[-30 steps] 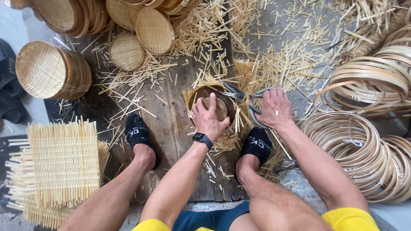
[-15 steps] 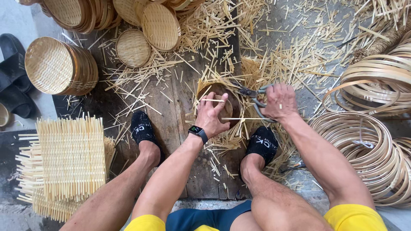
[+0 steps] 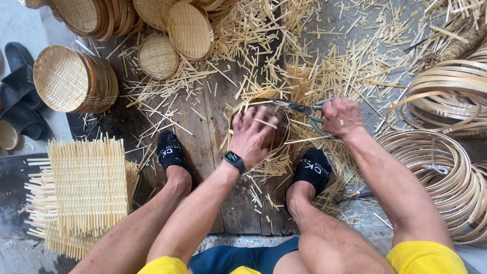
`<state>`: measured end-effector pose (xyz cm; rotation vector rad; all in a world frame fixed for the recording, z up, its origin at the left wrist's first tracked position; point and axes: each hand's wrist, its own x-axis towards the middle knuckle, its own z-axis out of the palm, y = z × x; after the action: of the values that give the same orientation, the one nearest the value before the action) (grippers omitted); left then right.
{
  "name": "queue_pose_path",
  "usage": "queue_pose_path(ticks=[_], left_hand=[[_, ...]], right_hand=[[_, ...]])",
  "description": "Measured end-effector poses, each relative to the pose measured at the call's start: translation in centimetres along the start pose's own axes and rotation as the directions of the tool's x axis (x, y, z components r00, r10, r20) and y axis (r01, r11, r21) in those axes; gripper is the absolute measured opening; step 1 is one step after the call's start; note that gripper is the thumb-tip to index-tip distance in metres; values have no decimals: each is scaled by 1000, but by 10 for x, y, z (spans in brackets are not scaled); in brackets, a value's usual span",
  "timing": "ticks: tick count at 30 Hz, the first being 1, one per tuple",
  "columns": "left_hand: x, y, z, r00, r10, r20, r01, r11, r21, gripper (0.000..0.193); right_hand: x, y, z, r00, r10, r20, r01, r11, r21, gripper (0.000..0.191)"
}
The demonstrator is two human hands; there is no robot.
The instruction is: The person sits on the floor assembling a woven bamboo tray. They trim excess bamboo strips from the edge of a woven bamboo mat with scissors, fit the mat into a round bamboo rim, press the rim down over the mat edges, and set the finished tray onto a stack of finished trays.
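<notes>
While the person sits on the floor with both socked feet planted on the boards, here's how it all lies:

left hand: the left hand (image 3: 255, 134) is spread flat, fingers splayed, pressing down on the small round basket (image 3: 278, 133); not gripping, just pinning it
right hand: the right hand (image 3: 342, 117) is curled tight around the handles of the shears (image 3: 300, 108), blades pointing toward 9 o'clock and reaching the basket rim at its 12 o'clock edge
basket: sits dead centre on the wooden boards (image 3: 203, 132), between the two feet, with loose bamboo ends sticking out round its rim
watch: a black smartwatch (image 3: 234, 159) on the left wrist
offcuts: bamboo trimmings (image 3: 324, 61) scattered thick from 12 to 2 o'clock
finished baskets: one stack of woven baskets (image 3: 76, 80) on its side at 10 o'clock, more up at 12
woven mats: a pile of square woven mats (image 3: 83, 187) at 8 o'clock
hoops: coils of bamboo hoops (image 3: 446, 172) at 3 to 4 o'clock
shoes: black sandals (image 3: 20, 96) at far 9 o'clock
</notes>
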<state>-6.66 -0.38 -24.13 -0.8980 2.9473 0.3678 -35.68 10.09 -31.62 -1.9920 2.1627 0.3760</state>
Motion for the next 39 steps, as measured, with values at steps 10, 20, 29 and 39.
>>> queue_pose_path(ticks=[10, 20, 29, 39], left_hand=[[1, 30, 24, 892, -446, -71, 419, 876, -239, 110], [-5, 38, 33, 819, -557, -134, 460, 779, -427, 105], [-10, 9, 14, 959, -277, 66, 280, 877, -390, 107], [-7, 11, 9, 955, -281, 93, 296, 922, -249, 116]], right_hand=[[14, -24, -5, 914, -36, -405, 47, 999, 17, 29], [4, -7, 4, 901, -70, -428, 57, 997, -43, 45], [3, 0, 5, 975, -43, -219, 46, 999, 10, 37], [19, -13, -7, 998, -44, 45, 45, 999, -16, 12]])
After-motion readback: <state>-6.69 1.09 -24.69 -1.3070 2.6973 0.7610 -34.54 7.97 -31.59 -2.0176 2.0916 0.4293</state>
